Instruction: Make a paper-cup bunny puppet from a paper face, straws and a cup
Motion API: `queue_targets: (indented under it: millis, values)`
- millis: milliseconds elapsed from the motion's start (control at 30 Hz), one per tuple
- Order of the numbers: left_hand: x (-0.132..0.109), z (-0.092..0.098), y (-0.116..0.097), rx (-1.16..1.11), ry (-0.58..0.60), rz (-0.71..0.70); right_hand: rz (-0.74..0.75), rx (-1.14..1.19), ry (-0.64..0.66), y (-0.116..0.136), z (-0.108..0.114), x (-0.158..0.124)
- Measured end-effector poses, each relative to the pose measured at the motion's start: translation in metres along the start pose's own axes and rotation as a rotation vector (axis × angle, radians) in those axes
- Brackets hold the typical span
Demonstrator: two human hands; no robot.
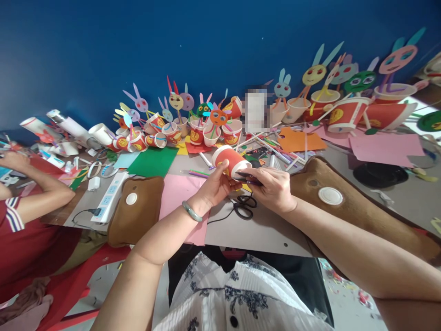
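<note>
My left hand (220,184), with a bangle at the wrist, is wrapped round a red paper cup (229,158) with white bands at its ends. The cup lies tilted on its side above the table. In my right hand (274,186) is a dark slim tool (248,177), closed in the fingers. Its tip is at the cup's right-hand end; its exact kind is hidden by my fingers. Black-handled scissors (244,207) lie on the table just below both hands, a thin black cable beside them.
Paper cups with paper rabbit heads (218,117) line the blue wall. Brown cushioned warmers (138,207) lie left and right. A power strip (110,196), green paper (153,162), pink paper (181,197) and loose straws surround the work. Another person's arm (44,184) reaches in at left.
</note>
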State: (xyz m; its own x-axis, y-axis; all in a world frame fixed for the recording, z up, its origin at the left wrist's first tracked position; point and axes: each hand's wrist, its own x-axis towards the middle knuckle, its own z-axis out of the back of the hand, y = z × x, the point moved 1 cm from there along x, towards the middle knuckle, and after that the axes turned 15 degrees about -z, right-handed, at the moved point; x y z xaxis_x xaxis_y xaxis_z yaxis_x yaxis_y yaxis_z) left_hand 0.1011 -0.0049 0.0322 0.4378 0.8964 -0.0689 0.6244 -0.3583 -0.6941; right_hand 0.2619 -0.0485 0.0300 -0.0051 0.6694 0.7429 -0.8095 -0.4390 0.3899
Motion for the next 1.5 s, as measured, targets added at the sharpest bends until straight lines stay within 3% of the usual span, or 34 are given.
queue_targets:
  millis: [533, 800, 1167, 1300, 1500]
  values:
    - [0.001, 0.001, 0.0, 0.078, -0.02, -0.011, -0.054, -0.031, 0.044, 0.0, -0.004, -0.001]
    - [-0.001, -0.002, -0.004, 0.105, -0.034, -0.031, -0.133, -0.031, 0.161, 0.0, -0.004, -0.001]
    - [0.005, 0.001, -0.012, 0.127, -0.089, -0.087, -0.136, 0.053, 0.145, 0.003, -0.002, -0.001]
    - [0.01, 0.006, -0.02, 0.11, -0.157, -0.085, -0.067, 0.156, 0.151, 0.005, 0.002, -0.001]
    - [0.01, 0.002, -0.024, 0.103, -0.183, -0.056, 0.237, 0.282, 0.295, 0.012, 0.006, 0.003]
